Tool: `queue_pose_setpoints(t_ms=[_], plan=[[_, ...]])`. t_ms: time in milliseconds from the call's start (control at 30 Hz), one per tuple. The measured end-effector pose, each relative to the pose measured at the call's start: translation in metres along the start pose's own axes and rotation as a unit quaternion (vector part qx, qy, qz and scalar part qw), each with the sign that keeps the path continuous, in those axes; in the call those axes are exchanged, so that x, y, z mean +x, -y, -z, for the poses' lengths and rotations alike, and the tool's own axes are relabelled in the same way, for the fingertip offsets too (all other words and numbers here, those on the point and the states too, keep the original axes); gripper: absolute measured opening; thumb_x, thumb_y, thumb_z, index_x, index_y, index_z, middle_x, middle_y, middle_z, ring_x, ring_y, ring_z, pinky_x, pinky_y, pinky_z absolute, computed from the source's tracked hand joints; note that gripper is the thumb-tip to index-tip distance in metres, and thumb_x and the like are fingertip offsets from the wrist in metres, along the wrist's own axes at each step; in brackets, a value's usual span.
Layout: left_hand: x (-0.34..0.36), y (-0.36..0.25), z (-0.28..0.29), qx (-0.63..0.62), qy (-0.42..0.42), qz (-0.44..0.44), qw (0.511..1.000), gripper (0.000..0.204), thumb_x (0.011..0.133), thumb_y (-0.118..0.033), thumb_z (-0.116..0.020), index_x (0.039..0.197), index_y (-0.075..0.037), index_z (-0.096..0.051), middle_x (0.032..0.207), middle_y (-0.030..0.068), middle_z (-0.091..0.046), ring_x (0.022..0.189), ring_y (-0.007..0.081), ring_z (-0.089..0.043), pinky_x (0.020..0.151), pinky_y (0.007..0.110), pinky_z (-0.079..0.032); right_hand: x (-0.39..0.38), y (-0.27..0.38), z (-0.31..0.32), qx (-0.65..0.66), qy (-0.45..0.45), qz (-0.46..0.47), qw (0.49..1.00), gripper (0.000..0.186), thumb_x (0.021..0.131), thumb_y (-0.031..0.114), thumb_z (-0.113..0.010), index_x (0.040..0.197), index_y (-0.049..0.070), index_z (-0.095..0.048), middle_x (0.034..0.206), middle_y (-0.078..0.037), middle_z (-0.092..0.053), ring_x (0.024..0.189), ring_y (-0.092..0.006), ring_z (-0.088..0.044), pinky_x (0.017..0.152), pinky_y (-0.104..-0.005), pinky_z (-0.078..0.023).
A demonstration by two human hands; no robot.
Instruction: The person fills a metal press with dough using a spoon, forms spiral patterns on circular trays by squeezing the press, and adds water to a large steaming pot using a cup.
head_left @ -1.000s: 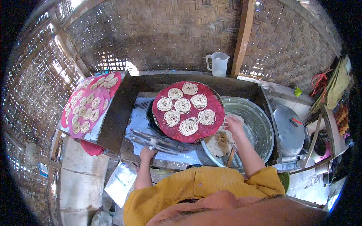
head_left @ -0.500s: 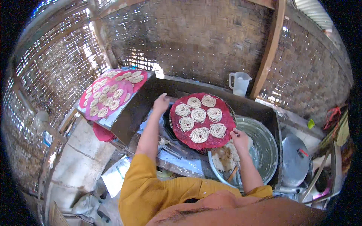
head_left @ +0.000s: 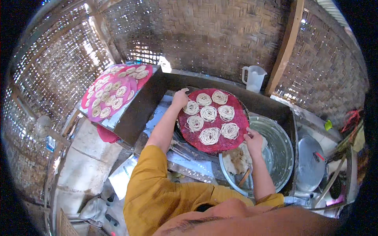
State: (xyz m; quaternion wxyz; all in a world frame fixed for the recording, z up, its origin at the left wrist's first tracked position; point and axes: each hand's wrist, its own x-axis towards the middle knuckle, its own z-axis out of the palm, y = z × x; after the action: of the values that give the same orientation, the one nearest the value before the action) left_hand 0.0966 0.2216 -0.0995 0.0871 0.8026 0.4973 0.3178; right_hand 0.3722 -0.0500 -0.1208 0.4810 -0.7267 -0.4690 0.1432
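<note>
A round tray [head_left: 213, 151] with a dark rim lies in front of me, lined with a red cloth [head_left: 190, 135]. On the cloth sit several pale noodle coils [head_left: 208, 113], spaced apart. My left hand [head_left: 181, 98] is closed at the tray's far left rim, its fingertips partly hidden. At the right rim, my right hand [head_left: 254, 141] pinches the edge between thumb and fingers. Below that hand, a large greenish basin [head_left: 282, 154] holds a pale mass with brown patches [head_left: 237, 160] and a wooden stick [head_left: 244, 178]. The tray overlaps the basin's left side.
Pink and red sheets with more noodle coils [head_left: 105, 95] lie on a surface at left. Dark boards [head_left: 138, 106] wall the work area. A translucent jug [head_left: 255, 78] stands behind it. A metal lid [head_left: 310, 163] is at right; woven walls [head_left: 220, 43] surround everything.
My left hand has moved right, from beside the tray onto its rim, and closed there. My right hand stays at the right rim. The view has shifted slightly.
</note>
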Motion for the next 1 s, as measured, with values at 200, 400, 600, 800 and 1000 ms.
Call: queue_pose_setpoints(t_ms=[200,400,600,800,1000], plan=[[0.007,0.0,0.036,-0.124,-0.06,-0.048,0.989,0.036,0.069,-0.004,-0.053,0.105,-0.005,-0.054,0.072,0.0161,-0.059,0.066,0.0294,-0.059,0.063,0.036,-0.048,0.017,0.034,0.002,-0.023,-0.019,0.041,0.999,0.032,0.068,0.008,-0.06,0.1,0.004,-0.061,0.097,-0.015,-0.06,0.08,-0.021,-0.059,0.074,-0.0274,-0.045],[0.019,0.028,0.133,-0.234,-0.124,-0.109,0.958,0.032,0.07,-0.003,-0.05,0.101,-0.001,-0.054,0.074,0.0217,-0.057,0.07,0.034,-0.058,0.062,0.039,-0.046,0.028,0.151,-0.001,0.023,0.02,0.108,0.994,0.038,0.067,-0.001,-0.054,0.105,-0.005,-0.056,0.109,-0.014,-0.055,0.1,-0.0204,-0.052,0.089,-0.0288,-0.037],[0.013,0.173,0.242,-0.104,-0.203,-0.01,0.974,0.038,0.069,-0.007,-0.058,0.107,-0.006,-0.053,0.078,0.0108,-0.061,0.071,0.0182,-0.06,0.064,0.03,-0.048,0.056,0.237,-0.121,0.102,0.127,0.129,0.978,0.038,0.068,0.002,-0.057,0.105,-0.004,-0.056,0.107,-0.011,-0.056,0.096,-0.0173,-0.053,0.085,-0.0276,-0.04],[-0.047,0.294,0.349,-0.078,-0.216,0.143,0.963,0.044,0.069,-0.01,-0.057,0.112,-0.01,-0.05,0.079,0.0127,-0.061,0.072,0.0221,-0.06,0.065,0.032,-0.047,0.065,0.303,-0.29,0.214,0.23,0.139,0.939,0.039,0.066,-0.002,-0.058,0.105,-0.001,-0.057,0.099,-0.007,-0.06,0.081,-0.0127,-0.056,0.068,-0.0228,-0.046],[-0.078,0.371,0.371,-0.013,-0.237,0.204,0.95,0.041,0.069,-0.01,-0.055,0.109,-0.001,-0.05,0.069,0.0116,-0.061,0.066,0.0234,-0.06,0.061,0.034,-0.046,0.072,0.312,-0.401,0.182,0.247,0.186,0.934,0.037,0.064,0.004,-0.061,0.101,0.004,-0.061,0.087,-0.007,-0.062,0.075,-0.0128,-0.057,0.067,-0.026,-0.046]])
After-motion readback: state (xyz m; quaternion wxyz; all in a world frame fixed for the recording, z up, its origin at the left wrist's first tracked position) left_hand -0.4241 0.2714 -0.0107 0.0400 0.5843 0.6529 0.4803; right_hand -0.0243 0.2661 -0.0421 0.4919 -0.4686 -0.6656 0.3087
